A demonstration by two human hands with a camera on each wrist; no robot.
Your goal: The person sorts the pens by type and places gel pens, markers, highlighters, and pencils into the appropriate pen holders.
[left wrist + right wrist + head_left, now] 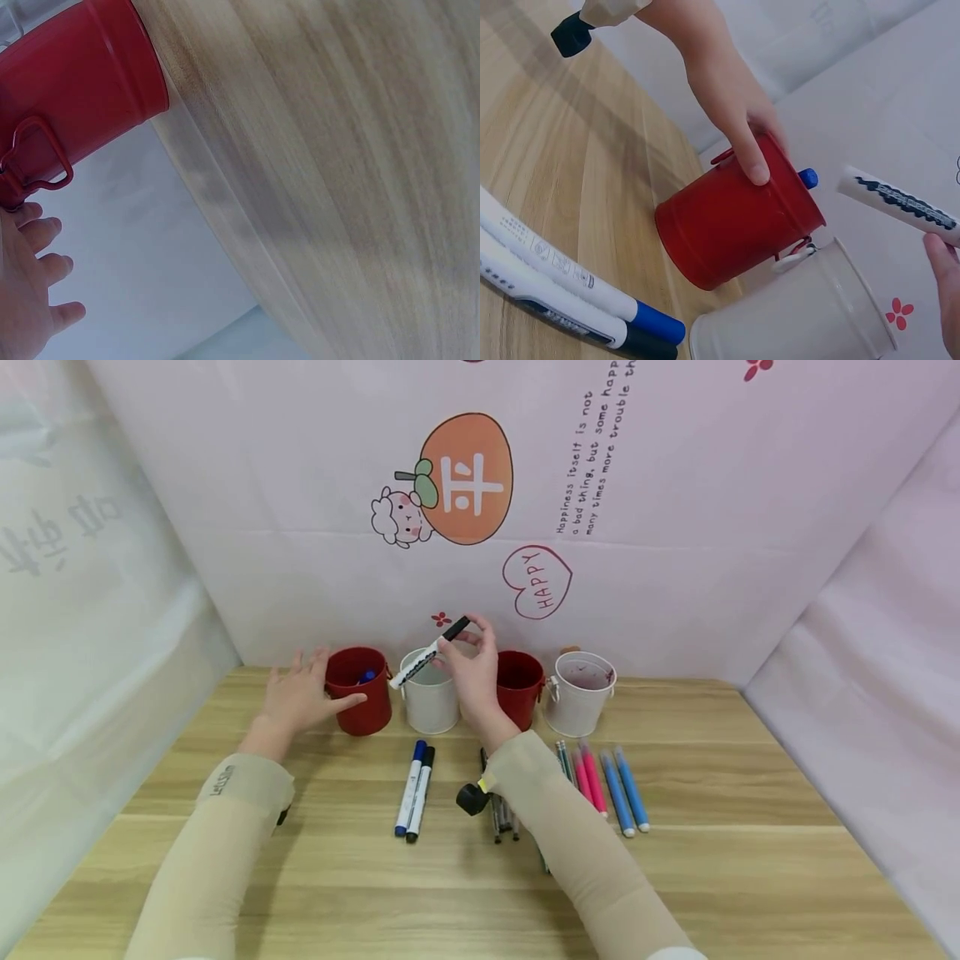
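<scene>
My right hand (pixel 476 672) pinches a black-capped whiteboard marker (pixel 417 666) above the left white bucket (pixel 432 708). The marker is tilted, its white end pointing down toward the left red bucket (pixel 365 717). Against that red bucket rests my left hand (pixel 294 700), its thumb on the outer wall near the rim and its fingers spread at the far side. A blue marker end (pixel 808 178) shows at the bucket's mouth. In the left wrist view, the fingers (pixel 56 268) stand apart below the bucket's handle.
A blue-capped marker (pixel 409 789) and a black-capped marker (pixel 422 793) lie side by side on the wooden table (pixel 337 877). Another red bucket (pixel 531 700) and white bucket (pixel 576 717) stand farther right. Pink pens (pixel 592 781), blue pens (pixel 632 789) and dark pens (pixel 505 818) lie before them.
</scene>
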